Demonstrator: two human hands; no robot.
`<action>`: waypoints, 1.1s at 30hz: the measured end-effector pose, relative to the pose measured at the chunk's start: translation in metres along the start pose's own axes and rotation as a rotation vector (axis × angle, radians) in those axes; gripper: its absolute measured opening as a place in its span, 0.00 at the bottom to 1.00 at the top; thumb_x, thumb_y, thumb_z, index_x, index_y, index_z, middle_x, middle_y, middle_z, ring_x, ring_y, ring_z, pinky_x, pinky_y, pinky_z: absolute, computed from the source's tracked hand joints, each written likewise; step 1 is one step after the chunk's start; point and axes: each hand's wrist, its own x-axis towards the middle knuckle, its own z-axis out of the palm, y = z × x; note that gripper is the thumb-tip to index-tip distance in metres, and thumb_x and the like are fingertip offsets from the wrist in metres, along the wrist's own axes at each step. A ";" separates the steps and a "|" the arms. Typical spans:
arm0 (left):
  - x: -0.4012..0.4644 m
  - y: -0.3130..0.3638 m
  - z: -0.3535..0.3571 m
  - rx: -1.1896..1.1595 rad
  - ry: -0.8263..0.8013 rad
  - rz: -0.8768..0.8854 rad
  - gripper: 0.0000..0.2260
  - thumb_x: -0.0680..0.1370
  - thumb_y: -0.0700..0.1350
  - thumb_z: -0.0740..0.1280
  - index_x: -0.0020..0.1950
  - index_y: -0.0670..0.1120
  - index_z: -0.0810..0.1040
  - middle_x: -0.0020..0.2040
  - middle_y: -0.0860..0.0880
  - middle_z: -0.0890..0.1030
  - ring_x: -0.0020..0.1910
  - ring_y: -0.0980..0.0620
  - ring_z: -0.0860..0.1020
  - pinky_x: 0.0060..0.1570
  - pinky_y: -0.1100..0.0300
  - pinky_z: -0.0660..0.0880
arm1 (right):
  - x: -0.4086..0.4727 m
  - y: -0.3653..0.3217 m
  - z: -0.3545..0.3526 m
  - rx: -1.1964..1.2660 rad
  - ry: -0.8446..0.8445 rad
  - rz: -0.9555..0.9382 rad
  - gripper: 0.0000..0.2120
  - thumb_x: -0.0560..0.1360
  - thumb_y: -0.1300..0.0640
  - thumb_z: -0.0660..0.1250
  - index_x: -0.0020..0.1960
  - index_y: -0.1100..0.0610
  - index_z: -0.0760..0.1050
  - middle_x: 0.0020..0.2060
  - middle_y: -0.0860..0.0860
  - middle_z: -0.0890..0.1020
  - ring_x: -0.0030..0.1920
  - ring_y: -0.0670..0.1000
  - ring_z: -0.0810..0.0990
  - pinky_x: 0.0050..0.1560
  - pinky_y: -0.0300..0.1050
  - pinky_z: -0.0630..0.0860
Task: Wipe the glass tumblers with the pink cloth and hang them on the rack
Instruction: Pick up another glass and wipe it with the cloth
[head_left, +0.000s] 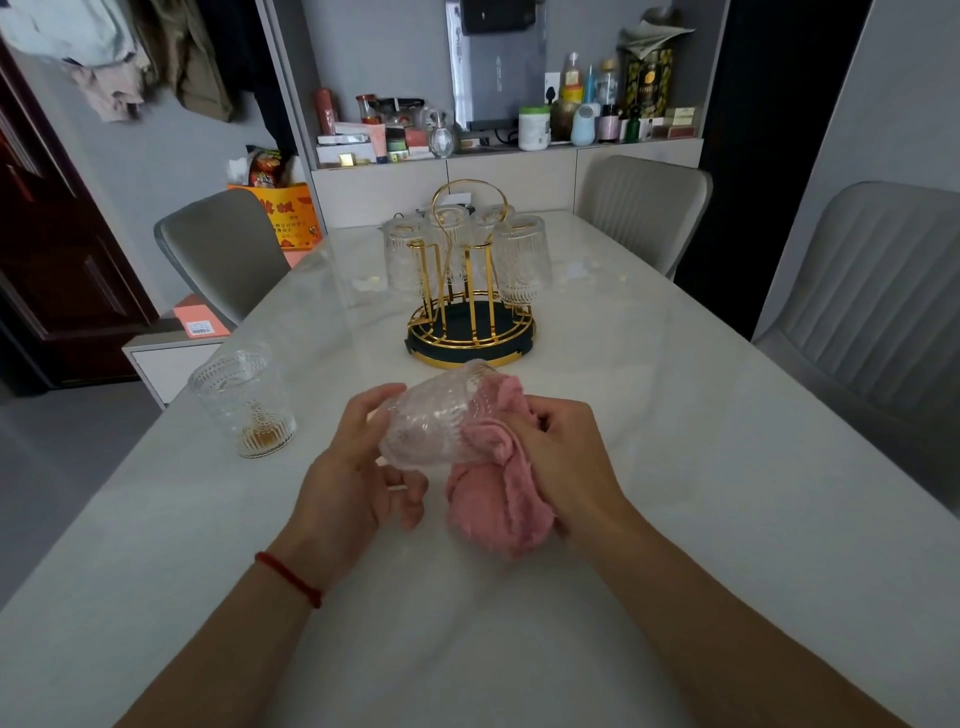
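A person's left hand cups a ribbed glass tumbler lying on its side above a white marble table, fingers curled around its base end and thumb over the top. The right hand grips a bunched pink cloth, pushing part of it into the tumbler's mouth while the rest hangs down towards the tabletop. A thin red string bracelet circles the left wrist.

To do this step well, the left hand would probably turn the tumbler while the cloth stays pressed against the inner wall, then the cloth should pass over the patterned outside, where moisture is likely to sit in the grooves. A firm hold matters, as ribbed glass can slip.

Just beyond the hands stands a gold wire rack on a dark round base, with several tumblers already hanging upside down on its prongs. To the left, near the table edge, a second tumbler stands upright, apparently unwiped.

Legible writing is scarce: an orange bag behind a chair carries large printed characters too blurred to read, and labels on the shelf bottles are too small.
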 end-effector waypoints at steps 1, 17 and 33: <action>0.001 -0.003 0.002 0.029 0.009 0.083 0.15 0.86 0.54 0.58 0.68 0.49 0.74 0.43 0.43 0.77 0.27 0.46 0.71 0.25 0.58 0.69 | -0.001 -0.003 -0.001 0.077 -0.020 0.054 0.18 0.76 0.48 0.75 0.37 0.62 0.84 0.29 0.57 0.81 0.35 0.51 0.79 0.39 0.54 0.83; -0.001 0.002 0.008 0.093 -0.011 -0.173 0.28 0.79 0.69 0.54 0.64 0.50 0.77 0.33 0.44 0.71 0.25 0.50 0.65 0.25 0.64 0.63 | 0.005 0.000 -0.004 -0.085 0.006 -0.147 0.08 0.80 0.56 0.71 0.47 0.58 0.87 0.37 0.57 0.86 0.41 0.62 0.85 0.45 0.65 0.83; -0.006 0.009 0.013 0.058 0.059 -0.256 0.28 0.81 0.70 0.52 0.42 0.47 0.71 0.29 0.47 0.65 0.24 0.51 0.63 0.23 0.64 0.61 | -0.001 -0.003 -0.006 0.062 -0.040 -0.161 0.08 0.79 0.58 0.73 0.49 0.63 0.86 0.39 0.64 0.85 0.42 0.68 0.84 0.45 0.68 0.82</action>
